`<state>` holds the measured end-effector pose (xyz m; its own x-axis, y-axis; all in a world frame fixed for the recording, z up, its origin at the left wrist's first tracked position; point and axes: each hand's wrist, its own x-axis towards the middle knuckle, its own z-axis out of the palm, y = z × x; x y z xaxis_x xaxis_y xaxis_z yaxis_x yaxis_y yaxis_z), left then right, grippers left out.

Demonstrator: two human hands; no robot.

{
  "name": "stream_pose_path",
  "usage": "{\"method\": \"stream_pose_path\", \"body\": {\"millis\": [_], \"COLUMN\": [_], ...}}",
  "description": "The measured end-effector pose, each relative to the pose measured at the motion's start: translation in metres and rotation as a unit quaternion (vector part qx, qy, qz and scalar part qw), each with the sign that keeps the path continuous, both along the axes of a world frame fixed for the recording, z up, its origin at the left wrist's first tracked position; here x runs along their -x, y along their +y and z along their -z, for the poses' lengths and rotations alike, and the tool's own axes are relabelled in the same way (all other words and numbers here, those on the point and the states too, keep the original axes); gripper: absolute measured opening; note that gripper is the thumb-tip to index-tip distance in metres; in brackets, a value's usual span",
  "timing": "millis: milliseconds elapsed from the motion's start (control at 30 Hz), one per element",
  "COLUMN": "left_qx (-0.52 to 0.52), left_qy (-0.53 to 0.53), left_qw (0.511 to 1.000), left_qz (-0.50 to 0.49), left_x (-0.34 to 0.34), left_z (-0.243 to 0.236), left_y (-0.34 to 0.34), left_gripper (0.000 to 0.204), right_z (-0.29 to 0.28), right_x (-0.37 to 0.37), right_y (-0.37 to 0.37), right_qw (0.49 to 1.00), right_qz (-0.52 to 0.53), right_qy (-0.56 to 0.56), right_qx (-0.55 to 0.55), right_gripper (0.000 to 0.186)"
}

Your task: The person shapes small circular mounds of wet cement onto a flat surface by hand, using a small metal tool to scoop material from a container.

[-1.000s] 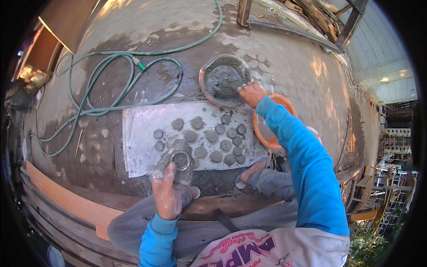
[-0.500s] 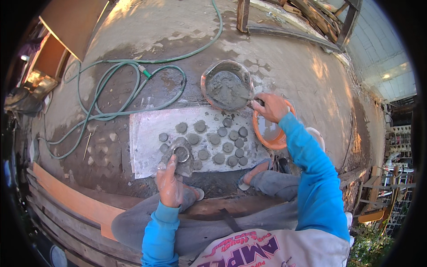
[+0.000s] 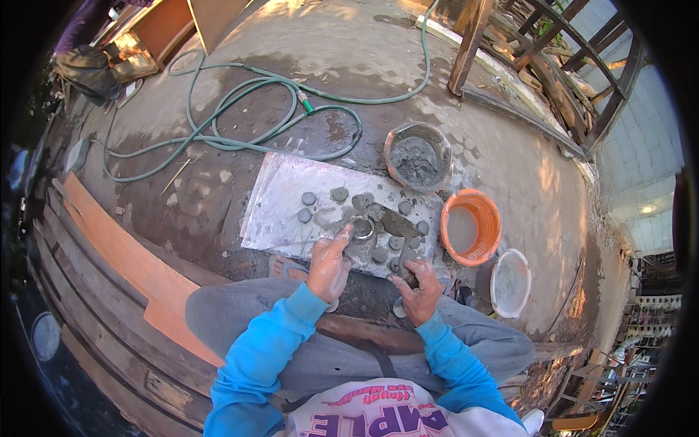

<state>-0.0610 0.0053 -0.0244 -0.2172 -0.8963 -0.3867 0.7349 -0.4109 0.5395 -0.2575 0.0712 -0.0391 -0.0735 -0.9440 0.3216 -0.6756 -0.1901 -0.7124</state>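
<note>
My left hand (image 3: 331, 266) has its fingers closed on a small round ring mould (image 3: 362, 228), which sits over a mortar-smeared patch near the middle of a pale sheet (image 3: 273, 193). My right hand (image 3: 420, 293) is at the sheet's near right side, closed round a trowel. The grey trowel blade (image 3: 400, 224) slants up and left toward the mould, and its handle is mostly hidden by the hand. A lump of wet mortar (image 3: 373, 211) lies at the blade's tip, just beyond the mould. Several grey mortar discs (image 3: 339, 194) rest on the sheet around both hands.
Behind the sheet stands a bucket of wet mortar (image 3: 419, 162). An orange bucket (image 3: 471, 227) with greyish liquid and a white-rimmed pail (image 3: 510, 282) are on the right. A green hose (image 3: 251, 135) loops across the ground at far left; wooden planks (image 3: 138, 357) lie nearer.
My right hand has brought the trowel from the mortar bucket back to the sheet, beside the mould. My left hand stays on the mould. The whole view has shifted and turned.
</note>
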Motion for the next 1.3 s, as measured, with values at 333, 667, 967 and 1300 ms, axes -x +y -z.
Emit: {"method": "stream_pose_path", "body": {"millis": [333, 667, 967, 1300], "left_qx": [-0.006, 0.043, 0.071, 0.153], "left_qy": [0.092, 0.017, -0.001, -0.016], "left_qw": [0.995, 0.999, 0.995, 0.961], "left_qz": [0.046, -0.008, -0.068, -0.228], "left_x": [0.001, -0.01, -0.023, -0.086], "left_z": [-0.009, -0.036, -0.017, -0.049], "left_y": [0.017, 0.016, 0.011, -0.019], "left_gripper": [0.038, 0.026, 0.025, 0.039], "right_z": [0.058, 0.052, 0.022, 0.026], "right_x": [-0.015, 0.023, 0.052, 0.045], "right_y": [0.017, 0.019, 0.019, 0.009], "right_qw": [0.991, 0.981, 0.986, 0.943], "right_qz": [0.068, 0.07, 0.087, 0.072], "right_qy": [0.086, 0.146, -0.113, -0.195], "right_qx": [0.072, 0.104, -0.089, -0.261], "right_gripper": [0.037, 0.036, 0.026, 0.025]}}
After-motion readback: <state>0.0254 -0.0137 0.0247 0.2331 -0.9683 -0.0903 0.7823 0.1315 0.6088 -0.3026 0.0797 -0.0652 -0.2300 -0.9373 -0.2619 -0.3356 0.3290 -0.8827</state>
